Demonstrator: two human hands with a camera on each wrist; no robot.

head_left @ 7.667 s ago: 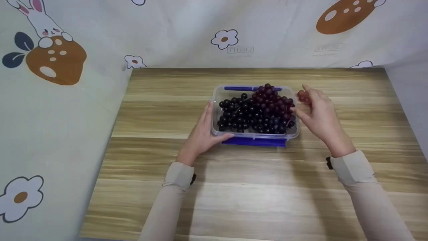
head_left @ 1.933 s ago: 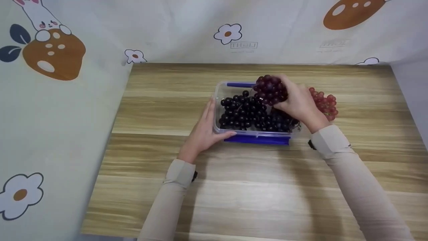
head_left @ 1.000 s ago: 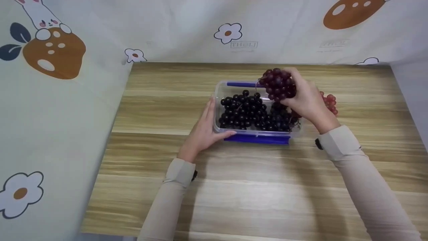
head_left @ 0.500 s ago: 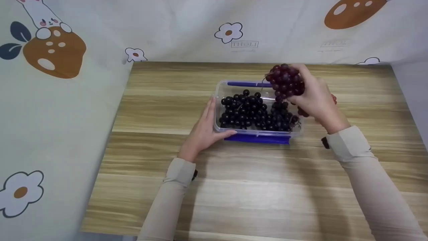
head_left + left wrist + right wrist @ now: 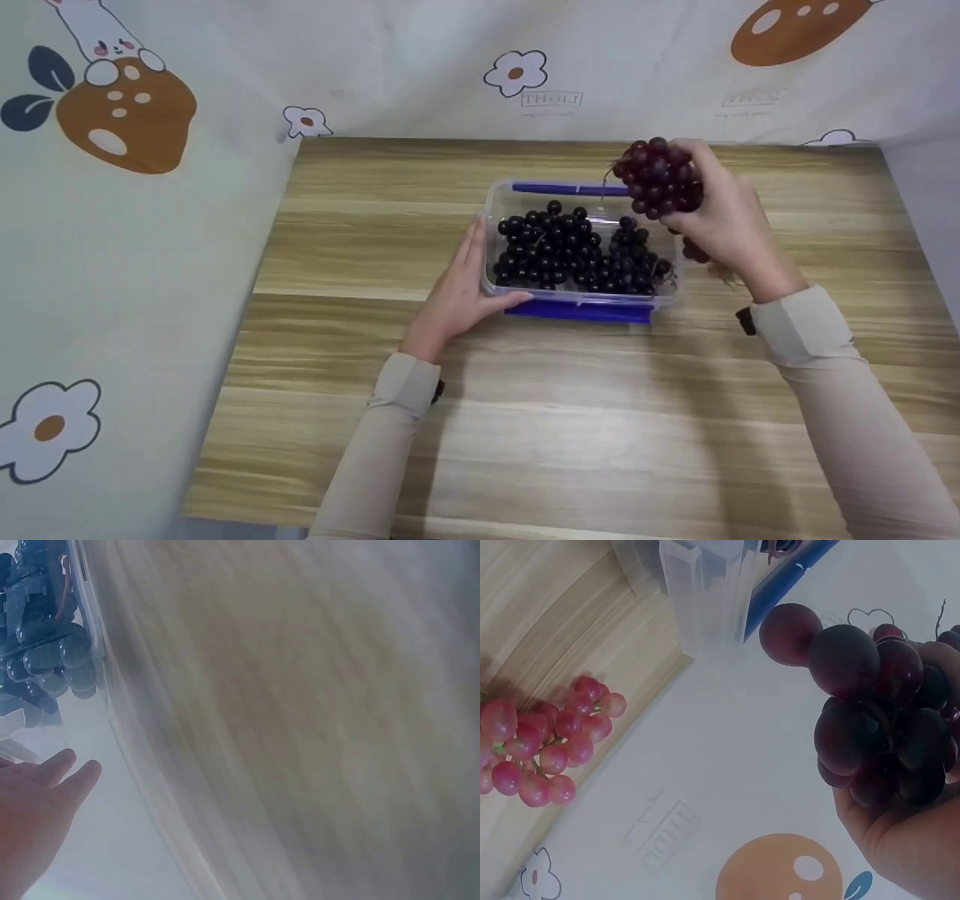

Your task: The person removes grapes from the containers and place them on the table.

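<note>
And there's the bunch of round dark red grapes [image 5: 656, 180], up in the right hand [image 5: 724, 214], fingers and thumb curled firmly round it! It hangs raised over the right rear corner of a clear rectangular plastic box [image 5: 525, 204], its thin stem poking out leftward and a few grapes dangling below the hand; whether those lower ones brush the box's right wall, I can't tell. Over on the left, the left hand [image 5: 461, 296] is spread wide, straight fingers flat along the box's side, thumb stretched across the front rim just above the long blue plastic latch [image 5: 577, 311]. Inside, a cluster of glossy black grapes [image 5: 540, 255] fills the left and middle, with a second, blackish cluster [image 5: 630, 262] right up against it at the right end, stem curling by the wall. Now the right wrist camera: a bunch of oval pinkish-red grapes [image 5: 551, 739] lies outside the box on the wood-grain table [image 5: 525, 420], mostly hidden behind the right hand from above. Behind it all, the cream backdrop [image 5: 405, 75] shows printed flowers.
</note>
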